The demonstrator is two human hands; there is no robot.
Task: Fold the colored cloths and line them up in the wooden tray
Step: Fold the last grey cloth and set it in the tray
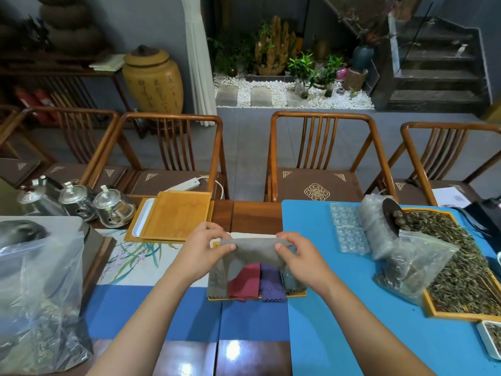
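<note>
A grey cloth (253,252) hangs folded over in the air above the small wooden tray (296,294). My left hand (202,252) pinches its upper left corner and my right hand (296,256) pinches its upper right corner. Below it in the tray lie folded cloths side by side: a grey one (217,279) at the left, a dark red one (244,282), a purple one (272,284) and a grey-blue one (292,280) at the right. A cream cloth (254,235) shows behind the held cloth.
A larger bamboo tray (173,221) with a white insert stands behind left, beside glass teapots (113,206). Plastic bags (40,280) lie at the left. A tray of dried tea leaves (458,267), bagged leaves and clear blister packs (349,226) fill the blue mat at the right. Chairs line the far edge.
</note>
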